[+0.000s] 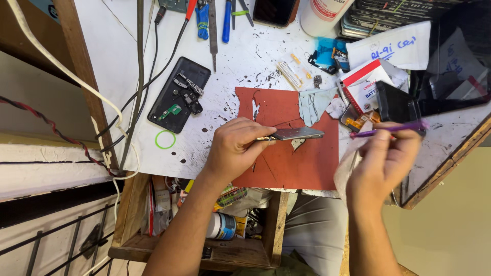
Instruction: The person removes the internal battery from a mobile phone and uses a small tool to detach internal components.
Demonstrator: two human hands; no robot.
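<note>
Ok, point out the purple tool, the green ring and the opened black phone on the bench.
purple tool (404, 128), head view, on its shaft beside the right hand's fingers.
green ring (165, 139), head view, on its band.
opened black phone (179, 94), head view, on its exposed inside.

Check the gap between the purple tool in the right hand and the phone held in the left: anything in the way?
Nothing visible. The right hand holds the purple tool just right of the phone, which the left hand grips edge-on above the red mat. Only open air lies between them.
</note>
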